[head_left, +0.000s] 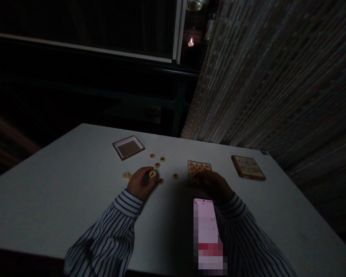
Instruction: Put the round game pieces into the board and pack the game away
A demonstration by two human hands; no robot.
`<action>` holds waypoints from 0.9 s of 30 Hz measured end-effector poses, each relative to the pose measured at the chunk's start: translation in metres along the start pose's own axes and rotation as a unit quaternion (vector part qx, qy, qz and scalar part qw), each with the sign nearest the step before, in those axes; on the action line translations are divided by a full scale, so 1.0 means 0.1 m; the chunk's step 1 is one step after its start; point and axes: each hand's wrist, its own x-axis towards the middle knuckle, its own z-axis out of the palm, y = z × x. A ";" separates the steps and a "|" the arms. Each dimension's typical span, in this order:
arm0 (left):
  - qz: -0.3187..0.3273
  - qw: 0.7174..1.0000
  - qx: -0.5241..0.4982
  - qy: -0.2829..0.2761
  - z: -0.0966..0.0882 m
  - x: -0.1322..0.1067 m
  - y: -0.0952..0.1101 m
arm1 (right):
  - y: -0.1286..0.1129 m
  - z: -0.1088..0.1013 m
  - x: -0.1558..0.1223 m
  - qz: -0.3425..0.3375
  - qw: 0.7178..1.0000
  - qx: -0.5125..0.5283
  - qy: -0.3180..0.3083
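Note:
Between the thumb and fingers of my left hand (140, 184) is a round wooden Chinese chess piece (152, 174) with a dark character facing up. Around that hand lie several loose pieces, among them one Chinese chess piece (175, 176) to its right and another (157, 165) just beyond it. My right hand (215, 184) is at the near edge of a small clear tray (200, 162) with rows of pieces, red-marked ones at the back. Its fingers are curled together over the tray's near side. Shadow and the hand itself hide what they grip, if anything.
A lit phone (207, 227) lies below my right hand. An open box lid or shallow box (128, 147) sits at the back left, and a flat decorated box (248, 167) at the right. A string curtain (262, 77) hangs behind the white table (60, 184).

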 end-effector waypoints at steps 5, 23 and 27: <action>0.011 1.000 0.004 -0.016 0.00 0.01 0.01 | 0.12 0.07 -0.14 0.038 0.999 0.003 0.022; -0.020 1.000 -0.012 0.003 0.09 -0.02 0.05 | 0.22 0.17 -0.31 0.011 0.992 0.026 0.124; -0.017 1.000 -0.011 -0.007 0.10 -0.01 0.10 | 0.25 0.17 -0.33 0.036 0.989 0.050 0.136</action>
